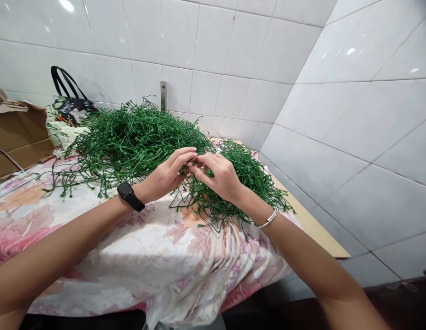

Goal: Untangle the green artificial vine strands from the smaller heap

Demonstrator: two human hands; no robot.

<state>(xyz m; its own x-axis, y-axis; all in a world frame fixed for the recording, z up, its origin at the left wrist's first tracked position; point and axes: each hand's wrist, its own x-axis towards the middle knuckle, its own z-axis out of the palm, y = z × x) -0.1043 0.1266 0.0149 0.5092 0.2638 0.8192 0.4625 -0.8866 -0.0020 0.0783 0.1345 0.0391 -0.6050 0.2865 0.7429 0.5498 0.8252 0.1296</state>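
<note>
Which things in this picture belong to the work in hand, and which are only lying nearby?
Seemingly in use:
large tangled pile of thin green stems
smaller green stem pile by the right hand
pale floral tablecloth, as surface

Seemingly lying nearby:
brown cardboard box
black floral bag with handles

No text, number or sign can be read. Well left of the left grip, dark marks on the brown carton cannot be made out; the watch just behind that grip has a dark face.
</note>
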